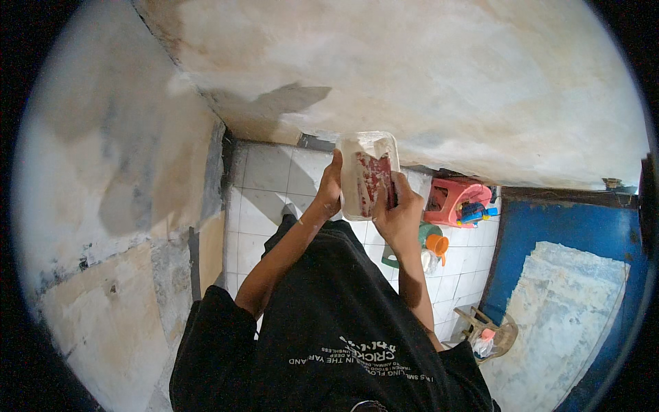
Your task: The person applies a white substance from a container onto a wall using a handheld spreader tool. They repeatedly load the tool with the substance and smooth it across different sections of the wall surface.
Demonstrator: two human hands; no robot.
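My left hand [330, 184] grips the left side of a white shallow tray [349, 152], held up in front of me. In the tray lies a flat red piece [370, 168] smeared with white paste; its exact kind is unclear. My right hand [400, 212] is closed on the red piece at the tray's lower right, thumb and fingers around its edge. Both forearms come up from below over my black T-shirt.
Plastered walls [446, 82] rise ahead and at left. On the white tiled floor [260, 169] stand a pink stool [441, 200] with blue items, an orange mug [437, 244] and green containers. At right are a blue door [570, 217] with a pale patch and a beige chair [502, 338].
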